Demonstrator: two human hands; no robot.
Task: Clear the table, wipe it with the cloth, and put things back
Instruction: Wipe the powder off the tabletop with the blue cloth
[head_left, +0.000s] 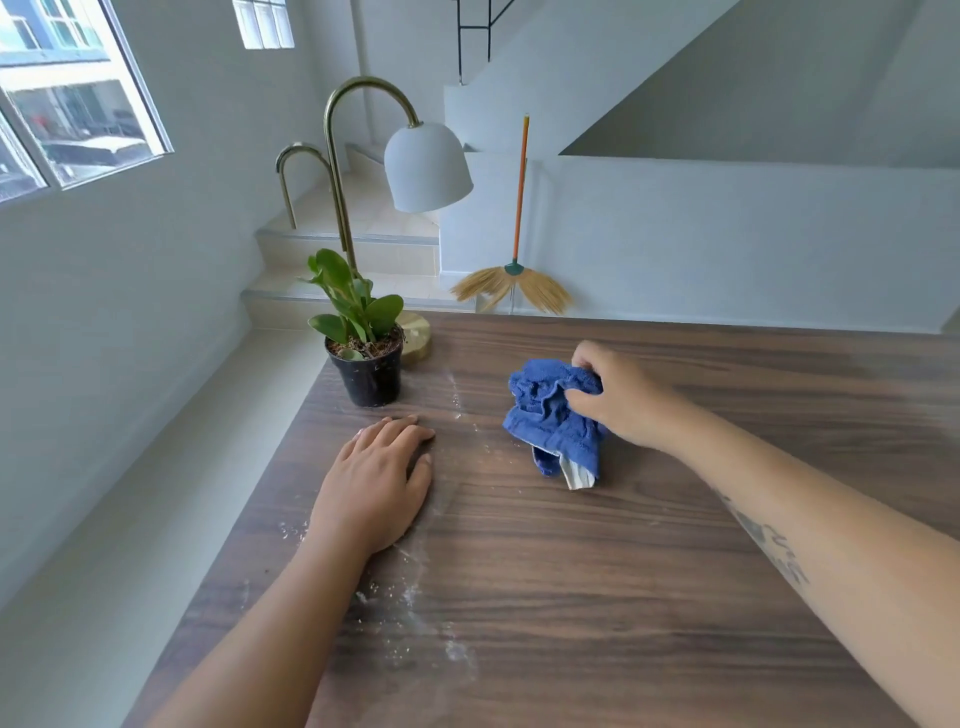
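Observation:
A crumpled blue cloth (550, 415) lies on the dark wooden table (649, 597), and my right hand (618, 397) grips its upper right part. My left hand (379, 483) rests flat on the table, fingers straight, just in front of a small green plant in a black pot (366, 358). Behind the pot stands a lamp with a brass base (418, 335), a curved brass neck and a white shade (426, 166). White dust and crumbs (415, 592) streak the tabletop between my hands and near my left forearm.
The table's left edge (249, 504) drops to a pale floor beside a white wall with a window (67, 104). Beyond the far edge are tiled stairs (363, 244) and a straw broom (514, 280) leaning against a white wall.

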